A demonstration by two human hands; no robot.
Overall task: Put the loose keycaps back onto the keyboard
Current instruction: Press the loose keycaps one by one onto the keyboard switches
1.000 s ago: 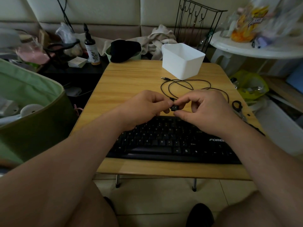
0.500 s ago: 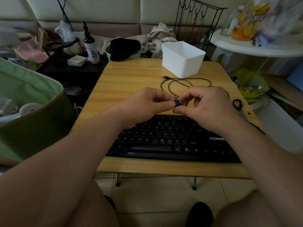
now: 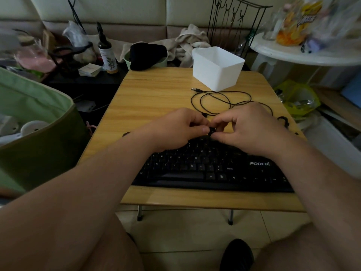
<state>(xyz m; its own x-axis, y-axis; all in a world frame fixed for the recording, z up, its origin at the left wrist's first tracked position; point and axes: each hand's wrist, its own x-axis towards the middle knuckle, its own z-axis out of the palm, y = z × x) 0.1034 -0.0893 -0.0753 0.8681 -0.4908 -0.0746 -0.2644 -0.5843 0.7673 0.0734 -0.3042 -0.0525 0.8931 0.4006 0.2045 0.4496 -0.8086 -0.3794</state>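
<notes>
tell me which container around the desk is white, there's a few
The white box at the wooden table's far edge; the fabric bin to the left is green.

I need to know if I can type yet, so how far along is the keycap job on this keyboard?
Not done. Both hands, left and right, pinch one small black keycap just above the keyboard's top rows; it is not seated yet. The visible lower rows look filled. The hands hide the upper rows, so remaining gaps cannot be counted.
</notes>
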